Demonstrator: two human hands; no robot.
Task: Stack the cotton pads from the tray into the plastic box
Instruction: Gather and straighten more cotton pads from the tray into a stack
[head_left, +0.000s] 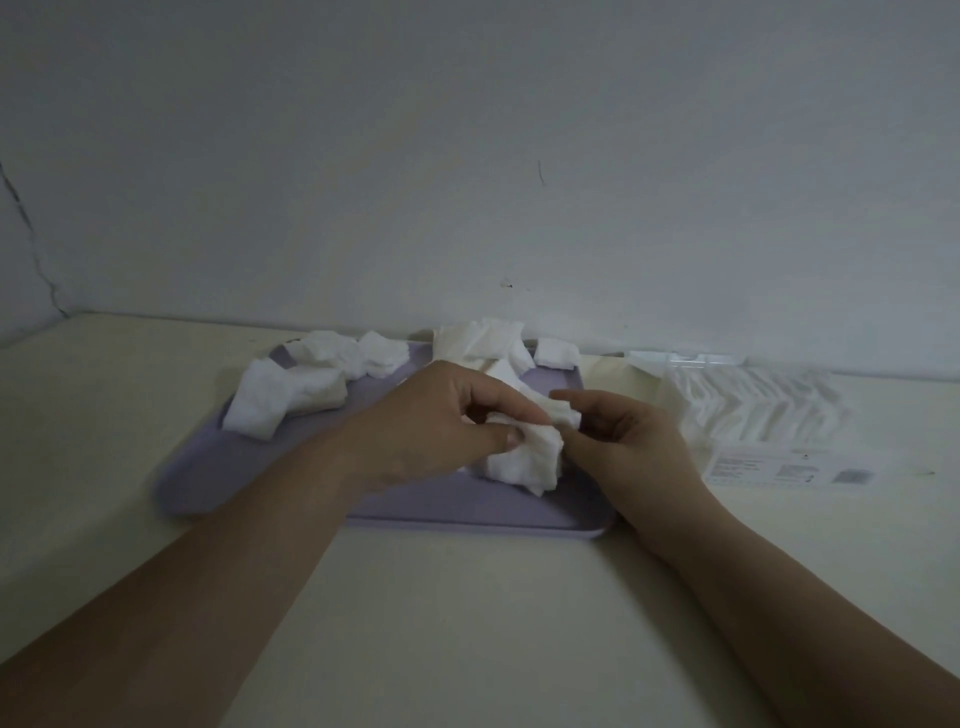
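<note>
A lilac tray (322, 483) lies on the cream table with several white cotton pads scattered over it: a heap at the left (283, 400) and more at the back (483, 340). Over the tray's right part, my left hand (431, 421) pinches a small bunch of cotton pads (524, 457) between thumb and fingers. My right hand (623, 436) holds the same bunch from the right with curled fingers. To the right of the tray stands the clear plastic box (753, 405), with white pads visible inside it.
A white wall rises directly behind the tray and box. A printed label (789, 470) lies at the front of the box. The table's near part (467, 623) lies between my forearms.
</note>
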